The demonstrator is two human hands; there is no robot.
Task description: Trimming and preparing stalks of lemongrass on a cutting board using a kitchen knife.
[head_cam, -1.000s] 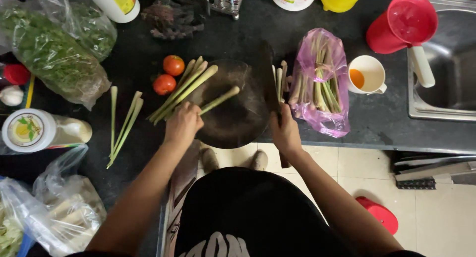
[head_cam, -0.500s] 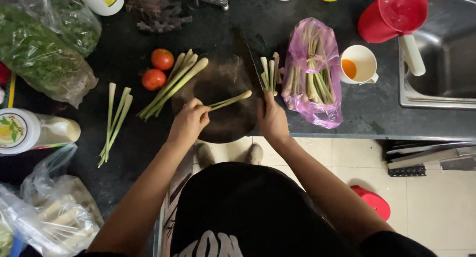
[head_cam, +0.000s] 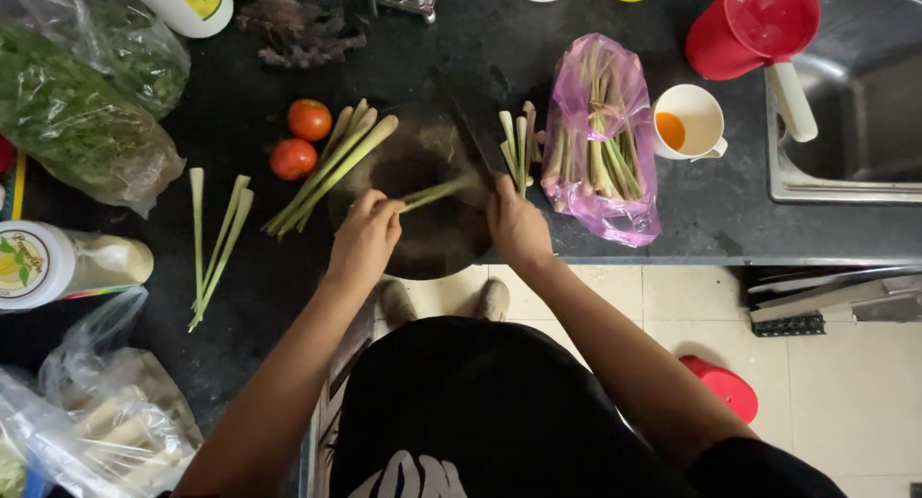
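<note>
The dark bench (head_cam: 240, 296) was crowded. Left of the round dark chopping board (head_cam: 423, 239) lay a bundle of pale green lemongrass stalks (head_cam: 331, 171), slanting, with two glossy tomatoes (head_cam: 300, 141) just beside their upper ends; further left three thinner stalks (head_cam: 213, 239) lay loose. Clear bags of leafy greens (head_cam: 77, 114) filled the upper left corner. Right of the board sat a few cut stalk pieces (head_cam: 517, 147), then a crinkled pink plastic bag (head_cam: 605, 152) stuffed with more stalks, then a white cup (head_cam: 690, 121) holding orange liquid. A red plastic jug (head_cam: 749, 27) stood at the edge of the steel sink (head_cam: 855, 123).

A single lemongrass stalk (head_cam: 437, 192) lay across the board, slim and fibrous. The left hand (head_cam: 365, 239) was curled over its near end, fingertips pinning it down. The right hand (head_cam: 517, 227) was clenched around the handle of a dark-bladed knife (head_cam: 469, 133), whose blade met the stalk's far end. Both forearms reached forward from the body, the hands apart across the board.
</note>
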